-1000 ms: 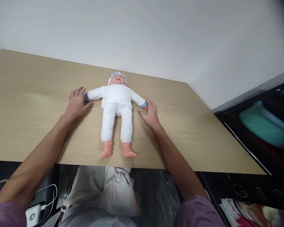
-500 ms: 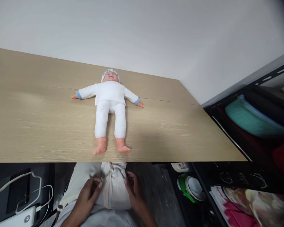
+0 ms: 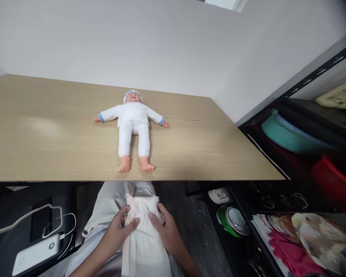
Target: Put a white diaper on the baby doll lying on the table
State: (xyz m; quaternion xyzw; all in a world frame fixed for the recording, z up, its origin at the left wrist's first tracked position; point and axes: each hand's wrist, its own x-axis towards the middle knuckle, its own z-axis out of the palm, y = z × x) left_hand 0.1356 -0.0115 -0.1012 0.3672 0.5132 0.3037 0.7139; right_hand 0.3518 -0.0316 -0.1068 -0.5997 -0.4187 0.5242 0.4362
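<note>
Pinching the white diaper-like item along its two sides, the left hand and the right hand lie just below the near edge of the table, thumbs on top and fingers curled around the flanks. The item sits low in front of the person, over the pale trousers, its long axis running straight out from the body toward the table. Its ruffled, gathered part points to the table, and its far end reaches up to the table's near edge; whether it continues beneath is hard to say.

On the table, near the middle, a doll in white clothes lies on its back, its long axis square to the near edge: head toward the table's far side, feet close to the near edge, arms spread wide.

Below the table's left part, a white power bank rests on a black seat. Right of the table, a shelf holds what seems a teal bowl, somewhat blurred.
</note>
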